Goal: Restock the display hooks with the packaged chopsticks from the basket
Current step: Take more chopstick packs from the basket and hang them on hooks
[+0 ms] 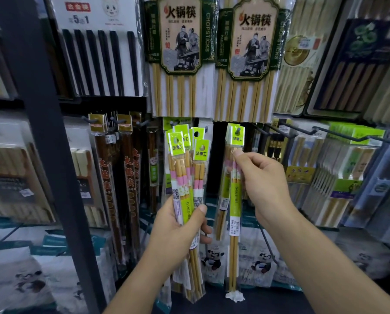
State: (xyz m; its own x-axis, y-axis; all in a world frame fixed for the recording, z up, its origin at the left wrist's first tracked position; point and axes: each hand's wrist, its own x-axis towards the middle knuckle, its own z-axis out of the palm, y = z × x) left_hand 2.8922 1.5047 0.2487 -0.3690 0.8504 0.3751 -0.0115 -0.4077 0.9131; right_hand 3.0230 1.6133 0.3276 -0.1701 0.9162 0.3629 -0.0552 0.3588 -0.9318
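My left hand (178, 225) grips a bundle of several green-headed chopstick packs (186, 168), held upright in front of the display. My right hand (262, 184) pinches one more green-headed chopstick pack (234, 200) near its top. That pack's header card (237, 137) sits on a dark display hook (238, 130), with another like pack hanging just behind it. No basket is in view.
Large bamboo chopstick packs (180, 55) hang above. Dark red chopsticks (112, 177) hang at left behind a grey upright post (42, 132). Bare black hooks (302, 131) jut out at right over boxed chopstick sets. Panda-print packs (214, 257) lie below.
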